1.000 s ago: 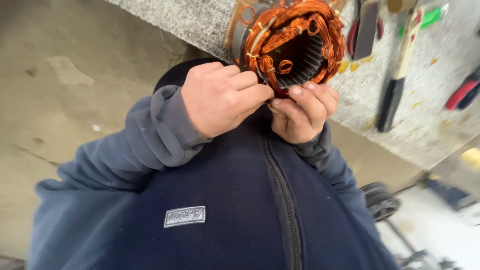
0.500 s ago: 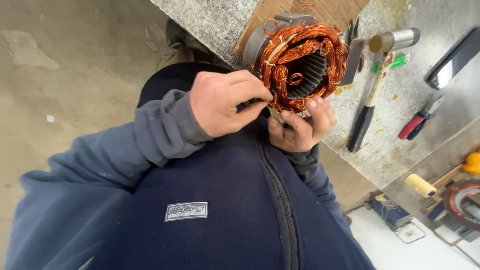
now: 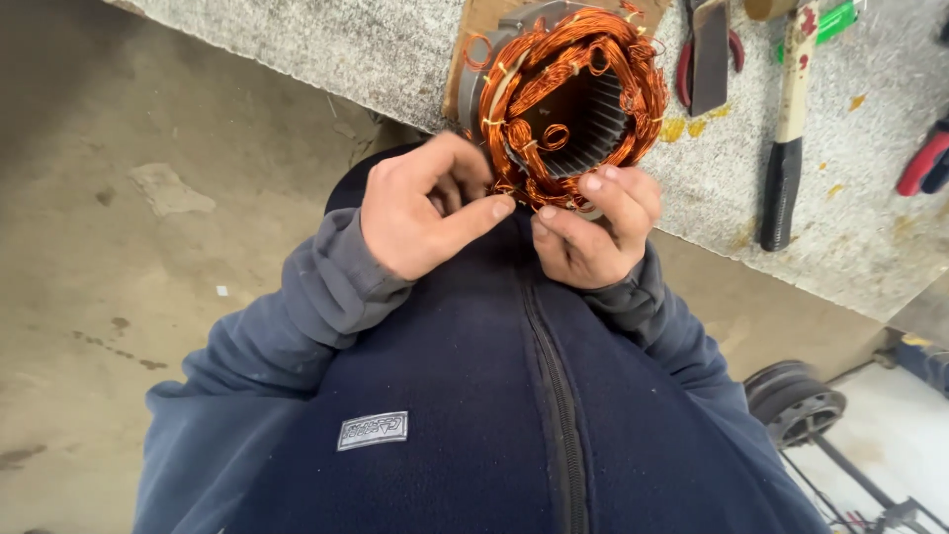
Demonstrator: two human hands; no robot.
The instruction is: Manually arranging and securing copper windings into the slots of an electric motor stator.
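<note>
A copper-wound stator [image 3: 568, 104] sits at the near edge of a speckled grey bench [image 3: 326, 44], at about twelve o'clock from the person's chest. The left hand [image 3: 420, 208] pinches the winding's lower rim at seven o'clock, thumb and fingers closed on the wire. The right hand [image 3: 593, 227] grips the same rim at five o'clock, fingers curled on it. At two o'clock lies a hammer [image 3: 788, 129] with a pale shaft and black grip; between it and the stator lies a dark flat tool [image 3: 710, 54]. A red-handled tool [image 3: 924, 158] rests at three o'clock. The dark blue jacket [image 3: 474, 396] fills the foreground, hiding the floor directly below.
</note>
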